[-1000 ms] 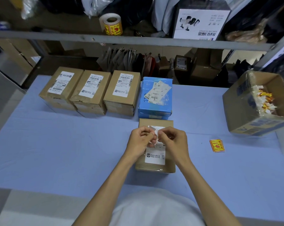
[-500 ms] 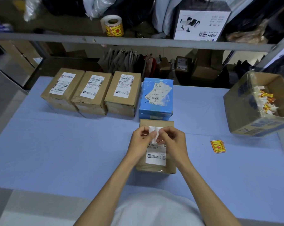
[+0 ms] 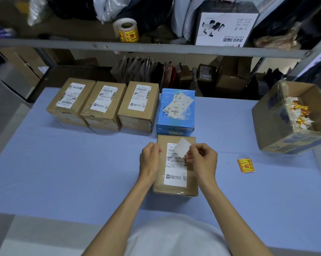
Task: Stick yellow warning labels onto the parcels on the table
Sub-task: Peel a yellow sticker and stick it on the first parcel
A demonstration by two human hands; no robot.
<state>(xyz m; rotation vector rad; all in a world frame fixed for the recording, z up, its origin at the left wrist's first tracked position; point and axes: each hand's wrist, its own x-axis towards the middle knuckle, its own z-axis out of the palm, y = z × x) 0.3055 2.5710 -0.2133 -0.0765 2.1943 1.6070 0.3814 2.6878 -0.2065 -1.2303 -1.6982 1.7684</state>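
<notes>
A brown parcel (image 3: 192,174) with a white shipping label lies in front of me on the blue table (image 3: 63,172). My right hand (image 3: 202,159) pinches a small white square of paper (image 3: 181,149) above the parcel's far end; its white side faces me. My left hand (image 3: 149,157) hovers at the parcel's left edge with curled fingers and nothing visible in them. Another yellow warning label (image 3: 246,165) lies flat on the table to the right. A roll of yellow labels (image 3: 127,30) stands on the shelf.
Three brown parcels (image 3: 104,106) and a blue parcel (image 3: 175,109) stand in a row behind the near one. An open cardboard box (image 3: 285,130) with crumpled label scraps sits at the right. A metal shelf (image 3: 156,48) crosses overhead at the back.
Both hands pinched the white piece together over the parcel; now they have parted, the left has let go and moved left, and the right holds the piece up alone.
</notes>
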